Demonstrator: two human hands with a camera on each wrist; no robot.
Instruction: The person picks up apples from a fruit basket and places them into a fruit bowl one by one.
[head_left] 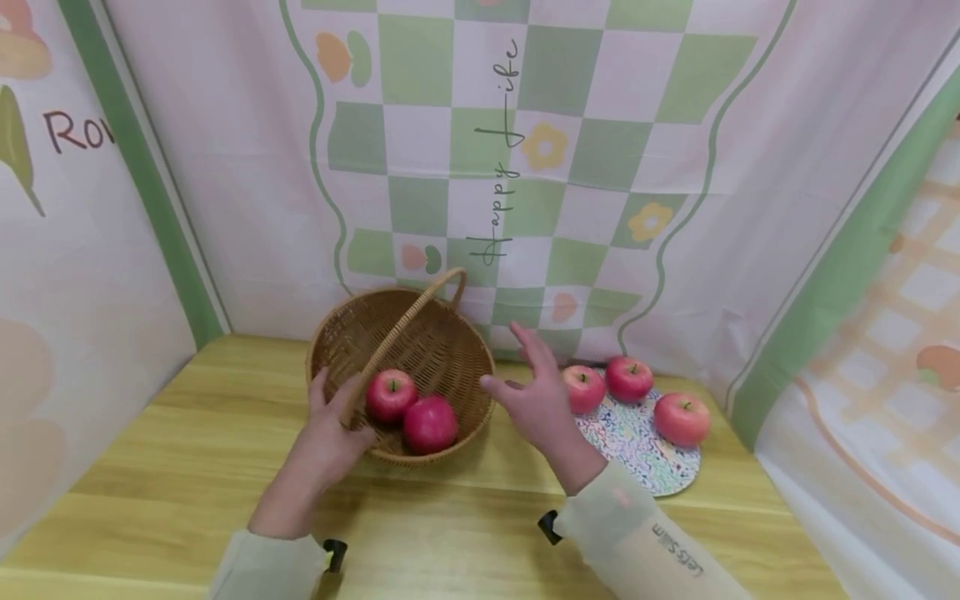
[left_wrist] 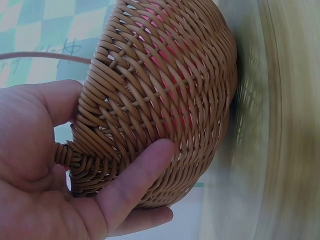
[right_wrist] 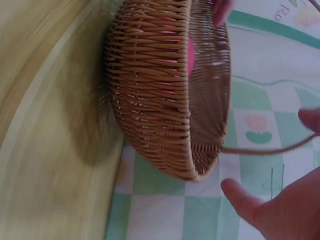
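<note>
A round wicker basket [head_left: 468,350] with an arched handle stands on the table near the back curtain. Inside it lie a red apple [head_left: 392,395] and a darker, pinkish-red round fruit [head_left: 430,424]. My left hand [head_left: 327,435] grips the basket's rim at the near foot of the handle, the thumb on one side of the wall and fingers on the other; the left wrist view shows fingers against the woven outside [left_wrist: 165,95]. Off the basket's right side, my right hand [head_left: 536,400] holds nothing, with its fingers spread and apart from the rim [right_wrist: 187,125].
To the right, a speckled, colourful plate or mat [head_left: 637,442] bears three red apples [head_left: 681,419], close to my right forearm. A checked curtain [head_left: 510,167] hangs behind the wooden table [head_left: 450,533], and more printed cloth [head_left: 847,433] flanks it on both sides.
</note>
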